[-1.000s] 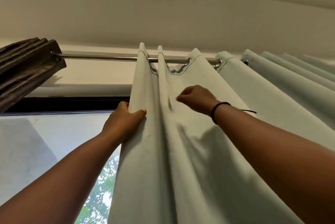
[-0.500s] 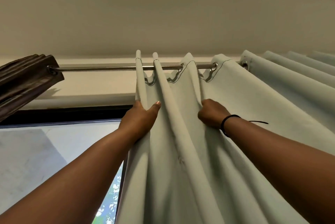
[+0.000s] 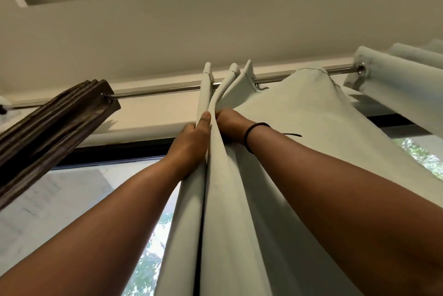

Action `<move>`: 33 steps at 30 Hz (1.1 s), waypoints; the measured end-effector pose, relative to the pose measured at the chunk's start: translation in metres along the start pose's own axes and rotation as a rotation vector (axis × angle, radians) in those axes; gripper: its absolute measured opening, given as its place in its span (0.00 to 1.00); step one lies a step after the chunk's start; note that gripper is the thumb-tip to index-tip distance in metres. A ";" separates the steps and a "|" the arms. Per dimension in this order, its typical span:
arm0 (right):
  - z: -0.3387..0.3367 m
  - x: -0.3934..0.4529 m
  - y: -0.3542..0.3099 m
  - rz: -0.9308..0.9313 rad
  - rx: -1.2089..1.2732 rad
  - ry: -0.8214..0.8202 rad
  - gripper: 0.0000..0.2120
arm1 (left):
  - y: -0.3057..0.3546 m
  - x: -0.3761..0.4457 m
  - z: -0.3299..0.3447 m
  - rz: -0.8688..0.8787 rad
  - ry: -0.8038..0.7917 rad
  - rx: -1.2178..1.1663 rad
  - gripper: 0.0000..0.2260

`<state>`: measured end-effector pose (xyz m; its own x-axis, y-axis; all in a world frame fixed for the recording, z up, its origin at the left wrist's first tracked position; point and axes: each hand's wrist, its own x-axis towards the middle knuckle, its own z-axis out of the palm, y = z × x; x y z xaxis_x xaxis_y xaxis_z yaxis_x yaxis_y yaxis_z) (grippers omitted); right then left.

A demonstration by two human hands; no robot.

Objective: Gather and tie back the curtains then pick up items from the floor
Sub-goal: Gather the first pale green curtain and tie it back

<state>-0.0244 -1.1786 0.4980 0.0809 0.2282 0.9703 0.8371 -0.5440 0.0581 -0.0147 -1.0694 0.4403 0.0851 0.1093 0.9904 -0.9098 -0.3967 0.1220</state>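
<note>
Daylight came through a dark-framed glass window (image 3: 72, 199) nearest the viewer, with green foliage showing between the hanging folds. Over it draped the pale grey-green woven fabric curtain (image 3: 275, 151), smooth and matte, falling in long soft pleats. Higher and farther, the left hand (image 3: 191, 142) gripped the curtain's leading pleats, thumb pressed along a fold and fingers wrapped behind. Just right of it, touching the same bundle, the right hand (image 3: 230, 125), a thin black band (image 3: 254, 132) on its wrist, pinched the next pleat, its fingers curled into the cloth. Three pleats stood bunched together at the thin shiny metal rod (image 3: 163, 91); farther right the fabric stretched slack toward more loose folds. At far left a dark brown pleated curtain (image 3: 48, 132) sat already bunched.

Gathering looked to be the step in hand, only partly done. Next would probably call for reaching right, catching the following fold, and sliding it along the rod into the bundle before any tying.
</note>
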 end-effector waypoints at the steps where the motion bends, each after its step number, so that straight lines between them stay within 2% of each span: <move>1: 0.000 -0.005 0.005 0.006 0.005 -0.035 0.07 | -0.001 0.002 -0.001 0.008 -0.005 -0.025 0.39; 5: -0.011 -0.034 0.029 0.123 0.008 -0.181 0.08 | -0.006 0.007 0.012 0.030 0.003 -0.012 0.31; 7: -0.029 -0.046 0.039 0.195 0.046 -0.196 0.11 | -0.007 0.008 0.025 0.010 0.002 0.067 0.30; 9: -0.057 -0.055 0.050 0.208 0.025 -0.023 0.15 | -0.005 0.006 0.036 0.046 -0.005 0.161 0.31; 10: -0.073 -0.059 0.058 0.202 -0.094 0.123 0.15 | -0.004 0.004 0.040 0.080 -0.017 0.201 0.33; 12: -0.105 -0.069 0.080 0.261 -0.638 0.419 0.16 | -0.003 0.001 0.050 0.161 -0.027 0.337 0.34; 13: -0.120 -0.076 0.090 0.332 -0.866 0.515 0.19 | -0.003 0.000 0.055 0.197 -0.017 0.425 0.33; 14: -0.135 -0.084 0.099 0.412 -0.994 0.566 0.23 | -0.002 -0.001 0.061 0.218 -0.008 0.494 0.31; 16: -0.163 -0.098 0.118 0.550 -1.061 0.600 0.32 | -0.002 -0.003 0.070 0.189 -0.020 0.549 0.32; 18: -0.187 -0.111 0.137 0.668 -1.038 0.550 0.42 | -0.001 -0.006 0.078 0.126 -0.052 0.538 0.41; 20: -0.203 -0.121 0.155 0.709 -0.880 0.479 0.50 | 0.004 -0.008 0.087 0.082 -0.061 0.486 0.47; 22: -0.206 -0.124 0.165 0.642 -0.703 0.437 0.46 | 0.012 -0.009 0.096 0.060 -0.047 0.381 0.50; 26: -0.194 -0.113 0.166 0.427 -0.793 0.472 0.20 | 0.025 -0.004 0.111 -0.037 0.031 0.132 0.51; 28: -0.185 -0.105 0.164 0.370 -0.791 0.467 0.15 | 0.026 0.001 0.117 -0.052 0.068 0.086 0.40; 30: -0.179 -0.099 0.162 0.310 -0.775 0.455 0.15 | 0.025 0.004 0.125 -0.019 0.086 0.134 0.28; 33: -0.177 -0.093 0.163 0.219 -0.796 0.443 0.16 | 0.031 0.009 0.143 -0.028 0.115 0.234 0.22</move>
<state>0.0088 -1.4310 0.4585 -0.1579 -0.1839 0.9702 0.1972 -0.9686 -0.1515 0.0165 -1.2112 0.4623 0.0503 0.2212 0.9739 -0.7880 -0.5903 0.1747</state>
